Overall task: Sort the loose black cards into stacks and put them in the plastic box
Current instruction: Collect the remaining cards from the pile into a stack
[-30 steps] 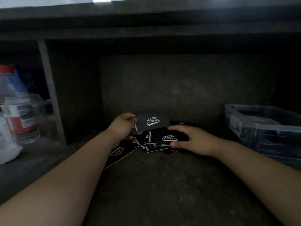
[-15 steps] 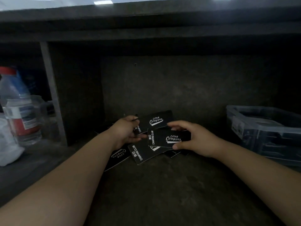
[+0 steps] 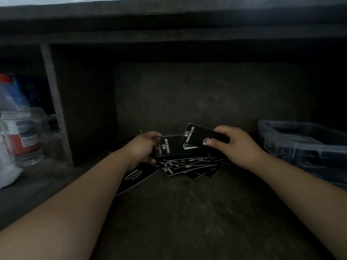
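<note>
Black card (image 3: 197,137) in right hand (image 3: 238,147) pinch, other cards (image 3: 169,147) in left hand (image 3: 141,147) grip.

Both forearms bare, reaching forward, converging. Left hand (image 3: 142,148) curled, gripping black cards (image 3: 169,147). Right hand (image 3: 237,145) close to its right, raised slightly, pinching single card (image 3: 197,136).

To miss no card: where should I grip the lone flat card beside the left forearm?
Its near long edge, coming from the front: the lone card lies flat on the shelf floor, far end against the pile, so that edge is free.
</note>
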### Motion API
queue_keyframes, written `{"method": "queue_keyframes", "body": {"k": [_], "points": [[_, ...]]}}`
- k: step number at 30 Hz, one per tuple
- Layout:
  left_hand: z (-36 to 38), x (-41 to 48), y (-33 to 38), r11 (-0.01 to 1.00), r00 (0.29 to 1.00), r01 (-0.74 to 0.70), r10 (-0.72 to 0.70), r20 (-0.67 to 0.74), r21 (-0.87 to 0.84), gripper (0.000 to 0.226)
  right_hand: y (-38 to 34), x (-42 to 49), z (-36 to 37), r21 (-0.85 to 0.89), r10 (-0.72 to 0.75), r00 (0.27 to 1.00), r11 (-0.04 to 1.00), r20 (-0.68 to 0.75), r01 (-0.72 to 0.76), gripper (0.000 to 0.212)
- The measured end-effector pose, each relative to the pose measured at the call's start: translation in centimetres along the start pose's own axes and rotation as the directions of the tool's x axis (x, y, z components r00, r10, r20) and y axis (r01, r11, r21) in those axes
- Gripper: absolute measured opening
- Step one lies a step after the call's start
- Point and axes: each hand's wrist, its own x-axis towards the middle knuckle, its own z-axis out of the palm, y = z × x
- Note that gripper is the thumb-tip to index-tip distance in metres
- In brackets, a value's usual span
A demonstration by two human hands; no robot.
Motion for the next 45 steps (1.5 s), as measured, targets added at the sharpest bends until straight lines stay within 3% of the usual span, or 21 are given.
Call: {"method": "queue_keyframes", "body": {"k": [2,4,6,8,10,13,15,18,20,22,24,27,31,37,39,42,45], "points": [[0.2,-0.1,0.0,0.999,0.998,-0.003,0.005,0.061,-0.033,0.021,0.8,0.1,0.1,-0.155,-0.001,0.997,0.988,-0.074,-0.01,0.014],[0.3,-0.3,0.0,0.997,0.991,-0.009,0.018,0.131,-0.072,0.033,1.0,0.1,0.5,-0.235,-0.006,0.999,0.972,-0.039,-0.003,0.02],[0.3,-0.6,0.1,0.999,0.984,-0.046,0.043,0.173,0.017,0.052,0.9,0.0,1.0,-0.249,-0.042,0.999,0.968,-0.002,0.04,0.028],[0.5,-0.8,0.2,0.976,0.981,-0.129,0.099,0.17,0.177,0.046,0.9,0.1,1.3,-0.218,-0.081,0.996,0.973,-0.026,0.073,0.039],[0.7,-0.6,0.1,0.952,0.981,-0.175,0.145,0.131,0.252,0.03,1.1,0.2,1.3,-0.094,-0.055,0.997,0.994,-0.053,0.05,0.052],[1.0,-0.3,-0.1,0.948,0.976,-0.206,0.181,0.121,0.244,0.024,1.2,0.1,1.4,0.246,-0.019,0.999,0.969,-0.029,0.026,0.063],[1.3,-0.1,-0.2,0.947,0.972,-0.225,0.202,0.12,0.227,0.02,0.9,0.2,1.7,0.392,-0.034,0.999,0.919,-0.016,0.038,0.056],[1.4,0.1,-0.2,0.948,0.972,-0.229,0.214,0.093,0.219,0.018,1.0,0.4,2.3,0.443,-0.004,1.0,0.897,-0.029,0.016,0.045],[1.1,0.4,-0.4,0.958,0.973,-0.231,0.23,0.026,0.171,0.017,1.9,0.7,2.2,0.362,0.075,0.994,0.931,-0.074,-0.044,0.039],[0.7,0.6,-0.3,0.966,0.964,-0.245,0.252,-0.088,0.083,0.02,2.4,0.8,1.5,0.172,0.153,0.987,0.975,-0.055,-0.142,0.028],[0.4,0.8,-0.3,0.969,0.957,-0.243,0.231,-0.176,-0.049,0.029,2.5,0.5,1.1,-0.049,0.22,0.967,0.975,0.132,-0.215,0.025],[0.2,0.8,-0.4,0.969,0.969,-0.196,0.168,-0.181,-0.152,0.037,2.0,-0.2,1.3,-0.271,0.296,0.89,0.94,0.348,-0.206,0.046],[0.3,0.9,-0.6,0.981,0.978,-0.143,0.12,-0.171,-0.129,0.033,1.5,-0.1,1.0,-0.186,0.254,0.916,0.961,0.311,-0.203,0.042],[0.3,1.0,-0.4,0.981,0.977,-0.13,0.101,-0.189,-0.147,0.027,1.9,0.2,0.1,-0.086,0.317,0.907,0.949,0.276,-0.305,0.066],[0.2,1.0,-0.4,0.976,0.973,-0.136,0.099,-0.209,-0.171,0.025,2.2,0.4,-0.4,-0.037,0.359,0.893,0.931,0.272,-0.363,0.062],[-0.1,1.2,-0.4,0.968,0.971,-0.138,0.09,-0.223,-0.211,0.024,2.0,0.3,-0.8,0.044,0.355,0.909,0.927,0.219,-0.373,0.038],[-0.3,1.3,-0.5,0.96,0.969,-0.132,0.072,-0.238,-0.248,0.024,2.1,0.4,-1.0,0.312,0.364,0.931,0.881,0.034,-0.356,0.009]]}}
